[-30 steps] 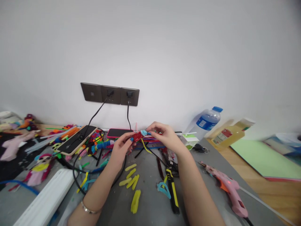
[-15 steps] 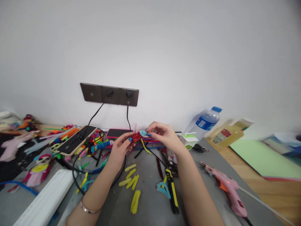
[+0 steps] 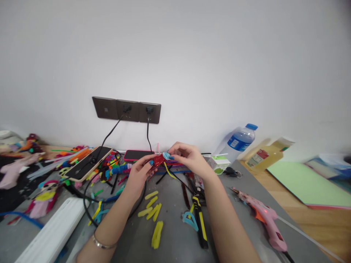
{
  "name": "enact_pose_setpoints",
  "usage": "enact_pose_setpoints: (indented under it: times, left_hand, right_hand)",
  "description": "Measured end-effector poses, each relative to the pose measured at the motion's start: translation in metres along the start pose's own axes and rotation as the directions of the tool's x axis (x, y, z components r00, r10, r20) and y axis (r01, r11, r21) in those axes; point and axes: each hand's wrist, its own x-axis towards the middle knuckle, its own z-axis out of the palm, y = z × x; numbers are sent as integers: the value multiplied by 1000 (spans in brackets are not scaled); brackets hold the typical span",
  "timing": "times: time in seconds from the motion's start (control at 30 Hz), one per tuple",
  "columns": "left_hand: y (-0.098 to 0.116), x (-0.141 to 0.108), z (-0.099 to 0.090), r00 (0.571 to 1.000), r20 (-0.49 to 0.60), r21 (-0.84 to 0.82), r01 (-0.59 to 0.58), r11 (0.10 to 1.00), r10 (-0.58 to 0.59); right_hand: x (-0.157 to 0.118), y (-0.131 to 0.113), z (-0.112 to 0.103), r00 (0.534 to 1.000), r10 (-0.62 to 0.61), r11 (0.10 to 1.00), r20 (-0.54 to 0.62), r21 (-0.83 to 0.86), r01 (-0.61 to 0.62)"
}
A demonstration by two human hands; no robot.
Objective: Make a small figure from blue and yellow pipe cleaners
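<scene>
A small red piece with light specks (image 3: 157,160) is pinched between the thumb and fingers of my left hand (image 3: 141,170). At its upper right end sits a light-blue fuzzy coil (image 3: 166,156), which looks like pipe cleaner. The thumb and fingertips of my right hand (image 3: 188,157) close on that coil. From beneath it a yellow strand (image 3: 170,171) hangs down. On the grey table below lie several short yellow fuzzy pieces (image 3: 157,235), with a light-blue loop (image 3: 190,221) to their right. My fingers partly cover the red piece.
Pliers with black-yellow handles (image 3: 200,223) lie beside my right forearm. A pink glue gun (image 3: 267,219) rests farther right. Behind stand a blue-capped bottle (image 3: 241,140) and a small carton (image 3: 219,163). Left are a phone (image 3: 89,164), a white power strip (image 3: 55,232) and black cables (image 3: 87,199).
My right fingertips have shifted slightly left, closer over the light-blue coil. My left hand keeps its grip on the red piece. The whole view has drifted a little.
</scene>
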Motion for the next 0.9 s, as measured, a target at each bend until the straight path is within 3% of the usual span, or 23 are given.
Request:
enact_pose_setpoints:
  times: [0.9]
  left_hand:
    - [0, -2, -2, 998, 56, -42, -19, 999, 22]
  right_hand:
    - [1, 5, -1, 996, -92, 968, -12, 234, 92]
